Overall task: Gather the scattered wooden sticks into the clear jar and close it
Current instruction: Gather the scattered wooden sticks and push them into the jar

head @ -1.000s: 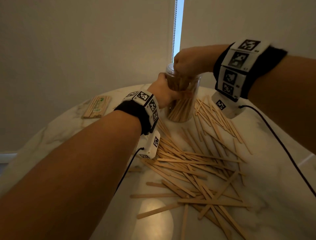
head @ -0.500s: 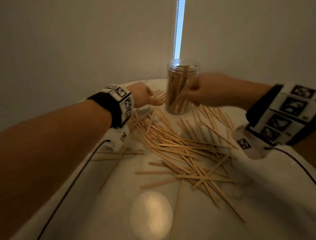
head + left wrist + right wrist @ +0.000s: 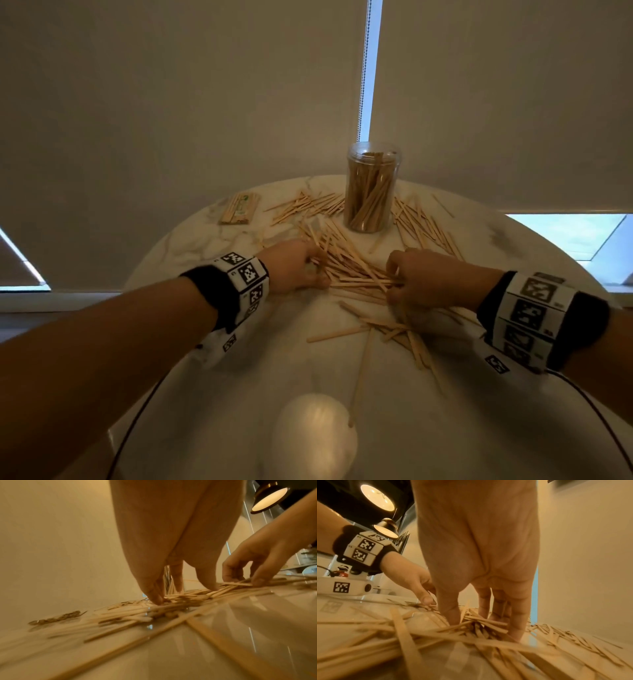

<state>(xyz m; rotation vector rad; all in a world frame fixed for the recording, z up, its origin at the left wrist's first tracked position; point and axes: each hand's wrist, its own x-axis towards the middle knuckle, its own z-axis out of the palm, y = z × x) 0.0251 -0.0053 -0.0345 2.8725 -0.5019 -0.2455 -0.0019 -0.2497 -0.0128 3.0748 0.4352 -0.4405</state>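
Left hand [image 3: 291, 265]: fingertips [image 3: 157, 599] pointed down into the near-left edge of the wooden sticks [image 3: 352, 270], fingers bent and spread, thumb apart. No stick plainly pinched; looks like raking or corralling, not a lift.

Right hand [image 3: 419, 274]: thumb [image 3: 449, 614] and fingers dug into the right edge of the same heap. Left wrist view shows thumb and curled fingers closing across a few sticks lying flat. Light pinch, nothing raised off the marble table [image 3: 212, 394].

Clear jar [image 3: 371, 192] stands upright at the far side of the table, well apart from both hands, mouth open, partly filled with upright sticks.

Progress, my read: early-to-mid. Some sticks are jarred; most remain loose, in the main heap between the hands, fans left and right of the jar, strays toward the near edge. A wrapped bundle of sticks [image 3: 239, 209] sits far left; unclear whether it counts. Closing not started.

Hidden or unclear: no lid visible in any view. Heap under the palms is occluded; wrist views are motion-blurred near the lens. Stick count impossible.
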